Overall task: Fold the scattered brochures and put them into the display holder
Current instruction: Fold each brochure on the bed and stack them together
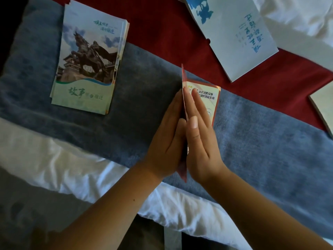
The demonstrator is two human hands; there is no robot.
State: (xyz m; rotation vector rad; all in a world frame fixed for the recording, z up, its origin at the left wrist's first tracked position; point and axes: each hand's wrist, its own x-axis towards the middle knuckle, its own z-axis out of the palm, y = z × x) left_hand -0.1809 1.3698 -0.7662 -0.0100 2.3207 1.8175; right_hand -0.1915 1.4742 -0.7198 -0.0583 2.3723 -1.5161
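On the blue-grey fleecy blanket (270, 141), mid-bed, the left hand (167, 139) and right hand (200, 141) meet palm to palm, fingers straight and flat, pressing the red-edged, cream-paged paper brochure (207, 98) between them; it stands on edge, one panel fanning out to the right; well to the left lies a neat stack of folded brochures with a horse-statue cover (86, 60); up top right, a large white leaflet with blue lettering (234, 33) rests on the dark red cloth (162, 24); white bedsheet (54, 159) below.
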